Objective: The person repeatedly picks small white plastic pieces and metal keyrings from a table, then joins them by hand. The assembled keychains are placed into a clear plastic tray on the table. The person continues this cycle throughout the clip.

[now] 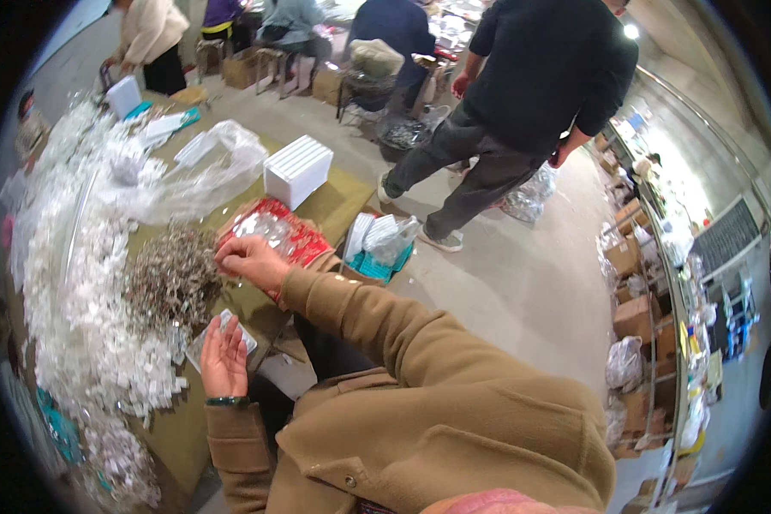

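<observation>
My left hand (224, 364), a dark bracelet at its wrist, is near the table's edge with its fingers bent upward. A small clear plastic piece (225, 318) shows at its fingertips, and a whitish flat tray (247, 340) lies beside and behind it. My right hand (257, 262) is in a pinch just above the edge of a red patterned cloth (304, 243); whatever is between its fingertips is too small to name. On that cloth are clear, shiny pieces (265, 228). A heap of small brownish metallic parts (171, 278) lies left of both hands.
A large pile of white plastic pieces (94, 325) covers the table's left side. White stacked boxes (298, 171) and a clear plastic bag (214, 176) lie beyond. A teal basket (377, 261) stands right of the table. Someone in dark clothes (540, 94) stands nearby; cartons (634, 319) fill right-hand shelves.
</observation>
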The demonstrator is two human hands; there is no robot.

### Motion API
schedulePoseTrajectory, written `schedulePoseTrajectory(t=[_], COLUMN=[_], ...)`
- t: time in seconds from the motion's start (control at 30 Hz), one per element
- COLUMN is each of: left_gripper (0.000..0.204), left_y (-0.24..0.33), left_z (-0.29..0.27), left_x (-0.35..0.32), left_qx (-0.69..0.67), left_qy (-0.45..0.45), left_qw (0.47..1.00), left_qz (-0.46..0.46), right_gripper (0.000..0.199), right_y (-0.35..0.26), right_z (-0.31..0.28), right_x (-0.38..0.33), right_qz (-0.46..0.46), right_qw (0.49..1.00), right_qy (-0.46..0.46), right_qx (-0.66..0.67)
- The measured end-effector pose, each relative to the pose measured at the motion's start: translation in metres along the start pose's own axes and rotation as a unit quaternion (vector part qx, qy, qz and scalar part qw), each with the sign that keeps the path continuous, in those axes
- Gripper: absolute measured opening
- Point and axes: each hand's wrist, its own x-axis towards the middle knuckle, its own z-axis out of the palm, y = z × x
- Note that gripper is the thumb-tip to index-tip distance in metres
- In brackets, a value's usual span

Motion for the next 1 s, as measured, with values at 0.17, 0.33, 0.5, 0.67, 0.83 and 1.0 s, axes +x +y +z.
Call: schedulePoseTrajectory(t=[0.17,0.33,0.5,0.67,0.83,1.0], left_gripper=[0.047,0.043,0.039,0.027,0.033,0.038], left_y=[0.014,0.033,0.036,0.038,0.045,0.043], left_z=[0.004,-0.01,-0.03,-0.023,-0.024,-0.029], left_x=[0.011,0.018,-0.004,-0.03,-0.053,-0.062], left_qx=[-0.046,0.005,0.011,0.053,0.156,0.141], left_qy=[0.024,0.018,0.071,0.197,0.247,0.227], left_qw=[0.998,0.992,0.986,0.939,0.909,0.906], left_qz=[0.023,0.124,0.151,0.276,0.297,0.328], right_gripper=[0.011,0.014,0.017,0.017,0.018,0.024], right_y=[-0.017,-0.026,-0.017,-0.016,-0.021,-0.019], right_z=[0.02,0.048,0.078,0.107,0.125,0.141], right_x=[-0.007,-0.021,-0.031,-0.04,-0.05,-0.061], right_qz=[0.05,-0.04,0.003,0.076,0.092,0.039], right_qw=[0.994,0.988,0.986,0.982,0.974,0.985], right_qy=[-0.05,-0.127,-0.164,-0.127,-0.12,-0.137], right_qx=[0.083,-0.081,0.031,0.115,0.17,0.101])
